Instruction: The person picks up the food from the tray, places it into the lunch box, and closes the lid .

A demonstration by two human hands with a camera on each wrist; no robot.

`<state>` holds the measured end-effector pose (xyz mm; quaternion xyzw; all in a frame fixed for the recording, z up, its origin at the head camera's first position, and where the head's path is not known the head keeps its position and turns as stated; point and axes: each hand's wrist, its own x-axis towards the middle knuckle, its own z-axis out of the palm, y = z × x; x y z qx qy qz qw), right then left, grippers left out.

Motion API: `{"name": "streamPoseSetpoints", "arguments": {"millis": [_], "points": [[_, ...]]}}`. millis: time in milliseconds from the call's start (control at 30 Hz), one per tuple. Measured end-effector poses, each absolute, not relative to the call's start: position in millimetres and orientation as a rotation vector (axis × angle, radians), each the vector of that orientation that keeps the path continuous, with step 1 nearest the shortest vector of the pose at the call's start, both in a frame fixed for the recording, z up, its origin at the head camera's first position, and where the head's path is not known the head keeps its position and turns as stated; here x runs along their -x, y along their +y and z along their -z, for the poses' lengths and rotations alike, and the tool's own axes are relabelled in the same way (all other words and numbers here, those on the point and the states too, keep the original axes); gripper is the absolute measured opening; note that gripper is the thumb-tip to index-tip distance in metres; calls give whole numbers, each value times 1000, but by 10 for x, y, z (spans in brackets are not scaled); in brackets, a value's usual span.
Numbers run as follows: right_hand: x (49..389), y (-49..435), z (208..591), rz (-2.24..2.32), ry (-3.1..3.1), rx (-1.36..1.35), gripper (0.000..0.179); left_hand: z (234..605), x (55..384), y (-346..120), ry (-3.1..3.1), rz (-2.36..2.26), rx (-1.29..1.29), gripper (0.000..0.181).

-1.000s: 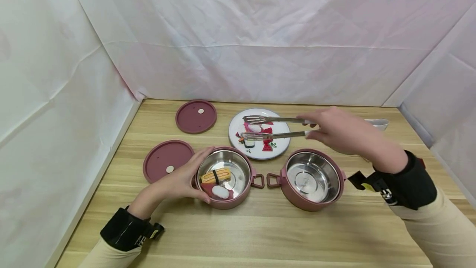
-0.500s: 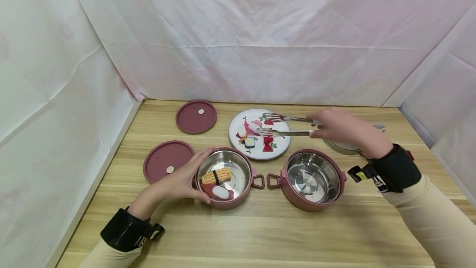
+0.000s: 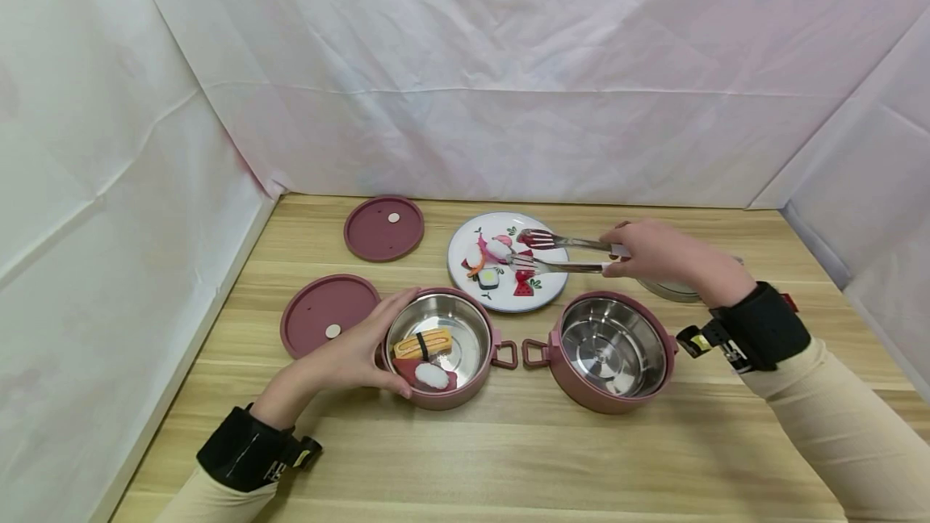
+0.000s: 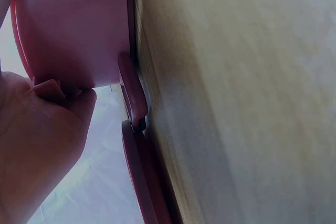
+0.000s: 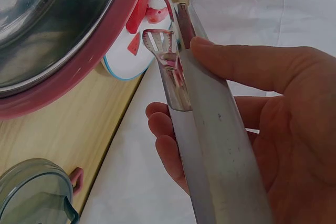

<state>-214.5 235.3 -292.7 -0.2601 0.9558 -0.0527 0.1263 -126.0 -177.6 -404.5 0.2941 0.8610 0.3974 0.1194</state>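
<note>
My left hand (image 3: 358, 352) grips the side of the left pink pot (image 3: 479, 384), thumb at the near rim. Inside lie a yellow toy sushi (image 3: 433, 338) with a dark band and a red-and-white toy piece (image 3: 432, 376). My right hand (image 3: 657, 255) holds metal tongs (image 3: 581, 267) by their pale handles, fingers beneath and thumb on top in the right wrist view. The spread fork-like tips are over the right part of the white plate (image 3: 465, 294), with nothing between them. Toy sushi, including a roll (image 3: 488, 278) and a white-topped piece (image 3: 498, 249), lies on the plate.
The right pink pot (image 3: 581, 390) stands near the right forearm, its handle (image 3: 534, 353) facing the left pot's handle. Two dark pink lids (image 3: 383, 230) lie at the left. A round rimmed item (image 3: 672, 290) is partly hidden behind the right hand. White cloth (image 3: 508, 135) encloses the table.
My right hand has moved the tongs rightward across the plate, uncovering the toy sushi on its left part, and sits slightly lower. My left hand stays on the pot.
</note>
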Motion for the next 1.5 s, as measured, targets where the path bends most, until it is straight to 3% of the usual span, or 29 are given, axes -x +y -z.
{"name": "streamPoseSetpoints", "arguments": {"millis": [1233, 1500], "points": [[1955, 2299, 2916, 180, 2761, 703, 53, 4028, 1267, -1757, 2509, -1162, -850, 126], [1900, 2242, 2928, 90, 2767, 753, 42, 4027, 1268, -1767, 2499, -1176, -861, 125]]}}
